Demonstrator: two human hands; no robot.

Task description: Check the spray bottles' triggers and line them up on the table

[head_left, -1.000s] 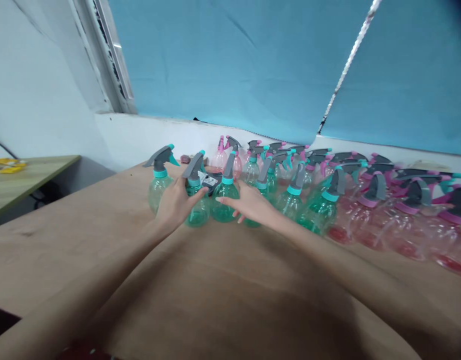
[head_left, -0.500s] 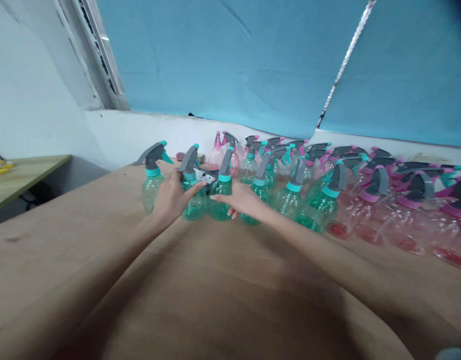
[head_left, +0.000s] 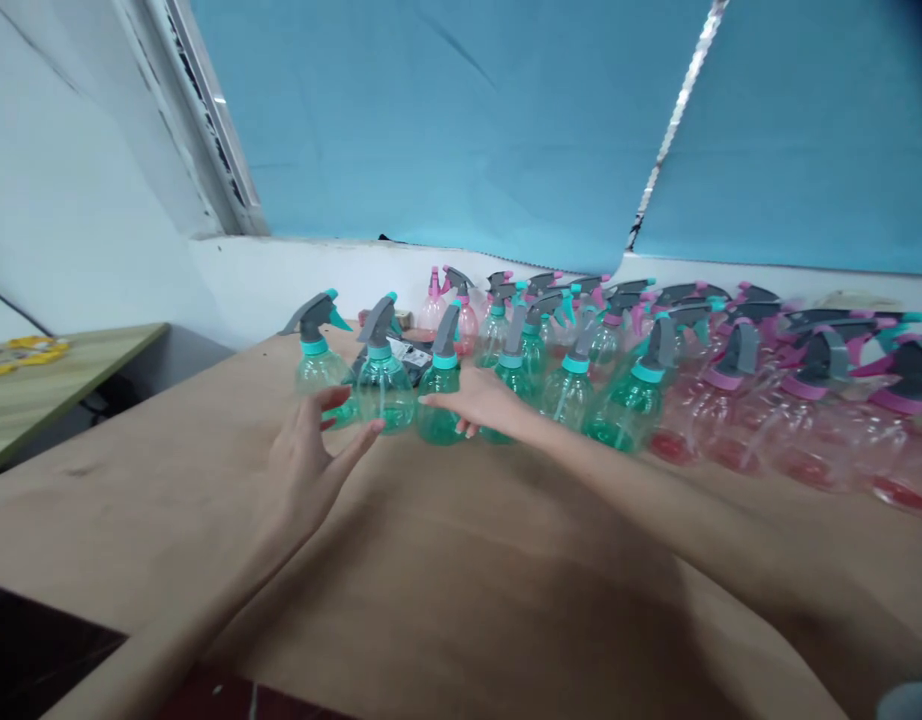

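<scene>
Nearest my left hand (head_left: pixel 311 465), which holds nothing and has its thumb and fingers apart, are two upright green spray bottles: the leftmost bottle (head_left: pixel 322 370) and its neighbour (head_left: pixel 387 395). My right hand (head_left: pixel 480 400) grips the right side of the third green spray bottle (head_left: pixel 437 418), thumb across its front. Some of the right fingers are hidden, and a few fingertips show below the palm. Each of these bottles has a turquoise collar and a grey trigger head. Another green bottle (head_left: pixel 515 380) stands partly behind my right hand.
More green bottles (head_left: pixel 570 395) continue the front row, then pink spray bottles (head_left: pixel 731 425) at the right. Further pink and green ones crowd behind, by the wall. A dark object with a printed label (head_left: pixel 410 355) lies behind the left bottles. Yellow items (head_left: pixel 33 352) lie on a side table (head_left: pixel 116 350).
My left hand has let go of the second green bottle and drawn back toward me, down and to the left. My right hand stays at the third bottle. The view has shifted slightly.
</scene>
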